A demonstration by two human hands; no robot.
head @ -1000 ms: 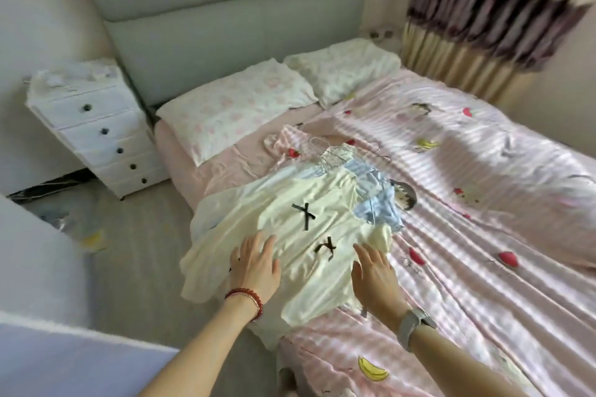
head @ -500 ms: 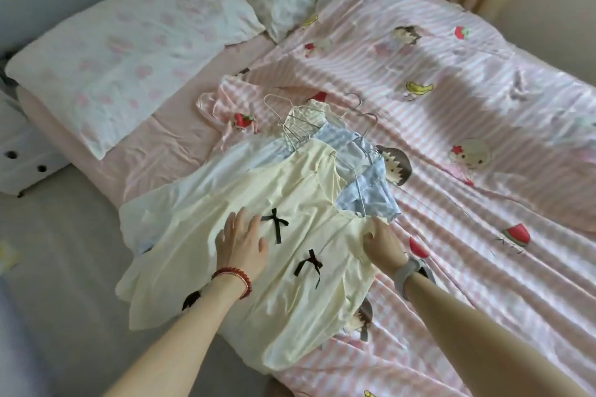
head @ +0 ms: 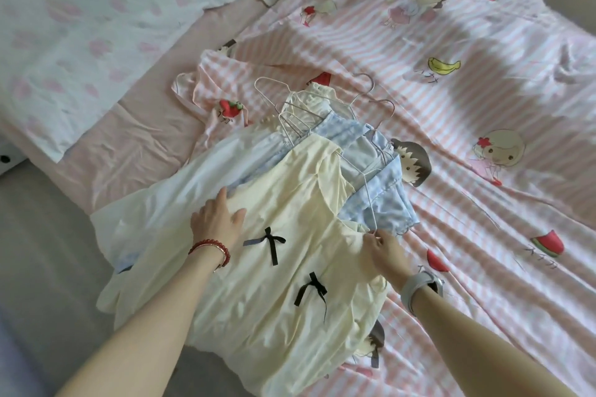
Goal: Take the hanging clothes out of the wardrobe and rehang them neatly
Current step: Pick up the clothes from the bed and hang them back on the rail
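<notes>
Left hand [head: 219,226] lies flat on the yellow dress [head: 274,267]; right fingers [head: 375,235] pinch its hanger [head: 367,193] (pull slowly so nothing snags)

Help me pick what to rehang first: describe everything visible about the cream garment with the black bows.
The cream garment lies face up on top of the clothes pile at the bed's near edge, its lower part spilling over the side. It looks like thin, soft, lightly creased fabric, with two small black ribbon bows down the front. It overlaps a white garment and a blue checked one. The left hand rests flat on it; the right hand pinches its edge by a wire hanger.
</notes>
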